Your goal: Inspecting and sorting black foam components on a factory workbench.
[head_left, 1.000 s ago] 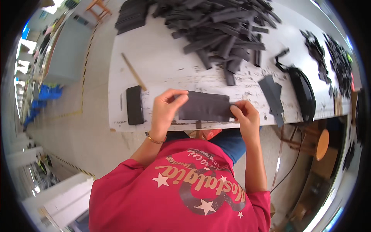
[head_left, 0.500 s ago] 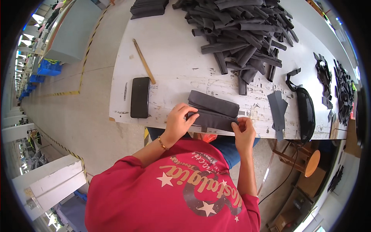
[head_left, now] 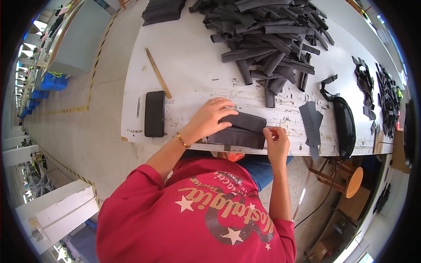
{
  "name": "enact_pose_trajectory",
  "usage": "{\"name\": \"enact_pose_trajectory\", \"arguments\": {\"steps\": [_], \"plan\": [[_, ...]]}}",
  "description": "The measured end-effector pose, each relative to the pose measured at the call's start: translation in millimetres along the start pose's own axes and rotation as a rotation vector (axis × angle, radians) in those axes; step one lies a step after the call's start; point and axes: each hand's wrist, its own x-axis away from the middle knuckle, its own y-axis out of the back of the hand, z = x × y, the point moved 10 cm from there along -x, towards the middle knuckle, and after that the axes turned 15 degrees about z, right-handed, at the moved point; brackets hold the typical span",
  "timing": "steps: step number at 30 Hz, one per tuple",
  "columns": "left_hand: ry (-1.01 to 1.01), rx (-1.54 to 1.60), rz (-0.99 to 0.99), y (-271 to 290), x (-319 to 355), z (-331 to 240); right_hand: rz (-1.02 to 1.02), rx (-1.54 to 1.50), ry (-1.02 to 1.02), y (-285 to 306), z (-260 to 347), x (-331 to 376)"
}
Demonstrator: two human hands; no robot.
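Observation:
Two flat stacks of dark grey fabric strips lie side by side near the table's front edge. My left hand (head_left: 209, 119) reaches over the left end of the far strip stack (head_left: 246, 120), its thumb and fingers closed about that end. The near strip stack (head_left: 239, 138) lies closer to me, its left end partly under my left wrist. My right hand (head_left: 277, 143) pinches at the right end of the strips, where the two stacks meet; which layer the fingertips hold is hard to see.
A large heap of dark fabric strips (head_left: 267, 39) covers the far middle. A neat strip stack (head_left: 163, 11) sits far left. A wooden stick (head_left: 158, 72) and black phone (head_left: 155, 114) lie left. Loose flat strips (head_left: 312, 125) and a black mesh pouch (head_left: 344, 127) are right; a wooden stool (head_left: 353, 182) stands below.
My left hand has moved from the near stack's left end up and away to the far stack. My right hand stays at the right end, its fingertips slightly farther from me.

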Motion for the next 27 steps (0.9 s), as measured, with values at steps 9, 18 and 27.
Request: {"name": "enact_pose_trajectory", "arguments": {"steps": [9,18,27], "plan": [[0.093,0.063,0.336,-38.7,-22.1,9.5,0.013,0.113,0.080,4.3,8.0,-21.1],[0.577,0.446,-0.193,-12.7,-71.5,136.6,-0.383,0.547,0.031,110.3,-38.3,-18.2],[0.795,0.466,-0.155,-33.2,-107.0,155.8,-0.026,1.331,0.007,63.5,-63.5,-56.7]]}}
